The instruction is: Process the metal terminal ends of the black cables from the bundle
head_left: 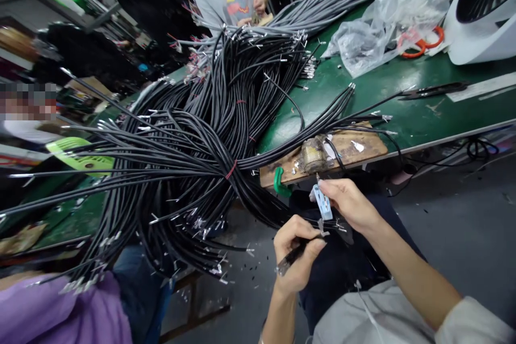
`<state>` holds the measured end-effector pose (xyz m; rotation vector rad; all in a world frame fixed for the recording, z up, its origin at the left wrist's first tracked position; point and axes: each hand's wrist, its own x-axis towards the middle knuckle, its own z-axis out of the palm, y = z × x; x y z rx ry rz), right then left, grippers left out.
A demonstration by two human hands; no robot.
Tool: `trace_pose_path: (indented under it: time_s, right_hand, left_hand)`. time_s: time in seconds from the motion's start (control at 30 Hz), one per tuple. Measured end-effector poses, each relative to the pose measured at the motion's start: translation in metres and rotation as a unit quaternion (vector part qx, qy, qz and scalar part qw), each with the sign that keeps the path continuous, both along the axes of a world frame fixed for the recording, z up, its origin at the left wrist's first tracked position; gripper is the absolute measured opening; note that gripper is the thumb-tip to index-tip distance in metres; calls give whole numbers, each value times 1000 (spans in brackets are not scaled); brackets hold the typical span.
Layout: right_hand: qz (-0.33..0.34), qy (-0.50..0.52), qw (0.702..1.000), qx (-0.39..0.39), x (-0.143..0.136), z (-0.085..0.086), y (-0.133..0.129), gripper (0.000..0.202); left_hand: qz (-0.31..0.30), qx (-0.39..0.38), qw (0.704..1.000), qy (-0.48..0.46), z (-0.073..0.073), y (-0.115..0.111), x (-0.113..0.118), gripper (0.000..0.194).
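My left hand (296, 252) is closed around a black cable (291, 258), with a silvery end sticking out past the thumb and forefinger. Just above it, my right hand (349, 201) pinches a light blue plastic clip (323, 205) between thumb and fingers; a thin metal tip shows at its top. The clip's lower end comes close to the silvery cable end, and I cannot tell whether they touch. Beyond both hands lies a wooden board (358, 145) at the table edge, carrying a dull metal block (313, 156). A green clamp (281, 181) grips the board's edge.
A large black cable bundle (217, 145) with silvery ends fills the left of the green table (427, 118). Behind are grey cables (318, 5), a plastic bag (363, 37), orange-handled scissors (423, 45) and a white fan (479, 43). Co-workers sit opposite and at left.
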<state>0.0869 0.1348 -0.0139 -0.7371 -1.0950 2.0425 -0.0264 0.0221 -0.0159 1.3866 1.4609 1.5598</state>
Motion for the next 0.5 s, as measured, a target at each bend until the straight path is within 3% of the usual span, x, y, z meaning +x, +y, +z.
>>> trace_pose_path:
  time_s: [0.13,0.23,0.33,0.43,0.5]
  right_hand:
    - [9,89,992,-84,-8,-1,-6,46]
    - [9,56,998,-35,-1,-7,-10,52]
    - [-56,-77,984,153,17,-10,-21,51]
    - [-109,-142,908,379,34,-9,-38,20]
    - [-122,-146,865,465,38,-8,-48,4]
  left_hand:
    - [4,0,1000,-29,-1,8,2,10]
    - [9,-8,1000,-15,0,8,5,9]
    - [45,-12,999,27,2,-1,8,9]
    - [65,-27,994,78,2,-11,11,8]
    - [65,-38,992,98,3,-14,12,8]
